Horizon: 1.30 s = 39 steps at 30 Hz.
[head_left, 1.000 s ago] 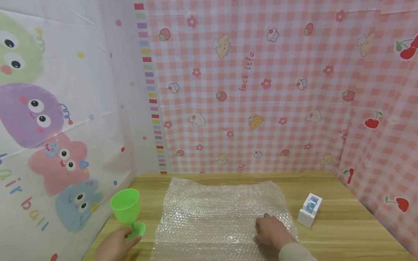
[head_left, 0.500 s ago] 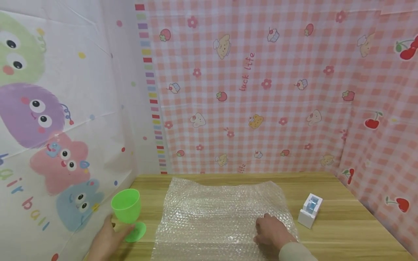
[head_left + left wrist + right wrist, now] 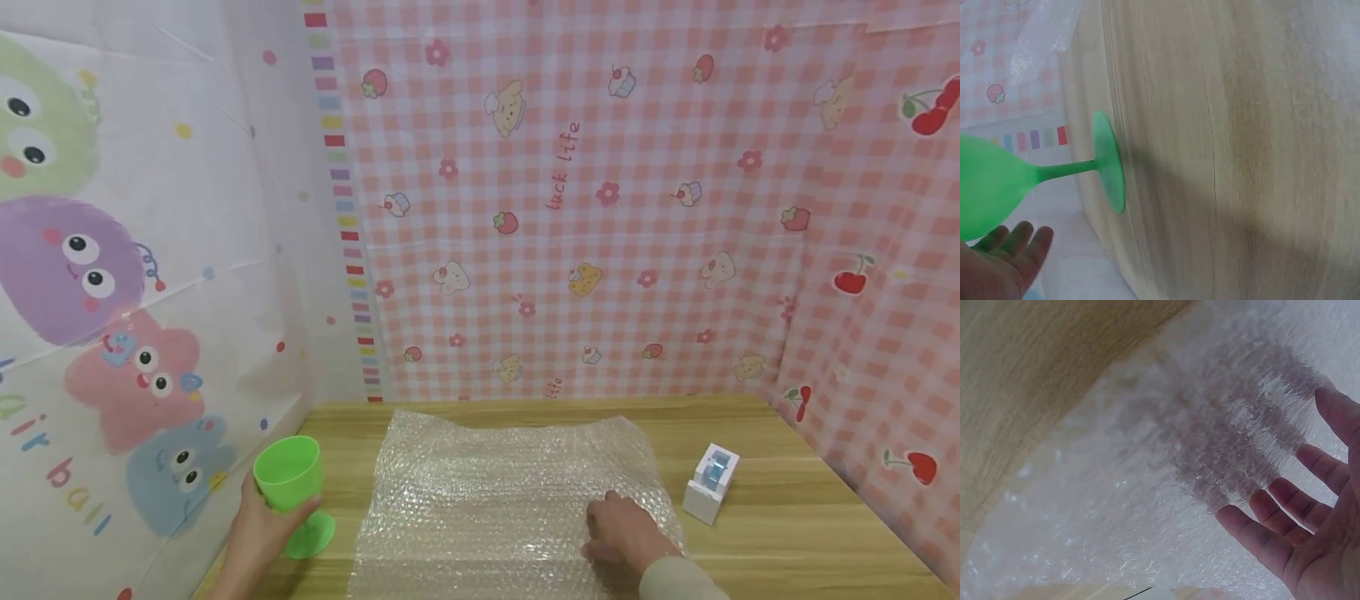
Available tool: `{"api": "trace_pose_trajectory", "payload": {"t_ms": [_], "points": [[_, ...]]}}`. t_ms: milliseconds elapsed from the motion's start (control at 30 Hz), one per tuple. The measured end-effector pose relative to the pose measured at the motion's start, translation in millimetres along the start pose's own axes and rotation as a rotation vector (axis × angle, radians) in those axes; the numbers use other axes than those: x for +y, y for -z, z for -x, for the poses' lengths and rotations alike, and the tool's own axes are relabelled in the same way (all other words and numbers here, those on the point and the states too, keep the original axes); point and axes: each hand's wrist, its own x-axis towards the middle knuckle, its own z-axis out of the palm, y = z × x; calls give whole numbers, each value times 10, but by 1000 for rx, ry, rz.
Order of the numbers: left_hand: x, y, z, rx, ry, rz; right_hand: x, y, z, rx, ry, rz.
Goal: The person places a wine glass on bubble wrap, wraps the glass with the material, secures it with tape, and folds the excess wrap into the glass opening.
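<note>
A bright green plastic goblet (image 3: pixel 288 475) stands upright at the table's left side, its round foot on the wood. My left hand (image 3: pixel 261 529) is at its bowl, thumb across the lower front and fingers on the far left side. In the left wrist view, the fingers (image 3: pixel 1025 250) are spread and only loosely bent beside the bowl, not clearly pressed to it; the thumb is out of sight there. My right hand (image 3: pixel 622 529) rests on a sheet of bubble wrap (image 3: pixel 480 500). Its fingers (image 3: pixel 1257 534) reach out over the plastic, fingertips touching it, nothing held.
A small white tape dispenser (image 3: pixel 701 500) with a bluish roll stands right of the bubble wrap. The wooden table (image 3: pixel 810 517) is bounded by a white cartoon-print cloth (image 3: pixel 225 333) at left and a pink checked cloth (image 3: pixel 570 325) behind and at right.
My left hand has moved from the goblet's stem and foot up to its bowl. Goblet, bubble wrap and right hand stay in place; the head view has shifted slightly.
</note>
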Motion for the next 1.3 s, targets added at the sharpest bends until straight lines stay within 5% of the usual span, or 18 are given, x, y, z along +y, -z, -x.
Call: {"api": "trace_pose_trajectory", "payload": {"t_ms": [467,1000,1300], "points": [[168,-41,-72,41,-58,55,-6,17,11,2,-7,-3],[453,-75,-143,-27,-58,-5,-17,10,0,-33,-23,-1],[588,-176,-173,-106,-55,53,2,-14,-24,-51,-33,-4]]}}
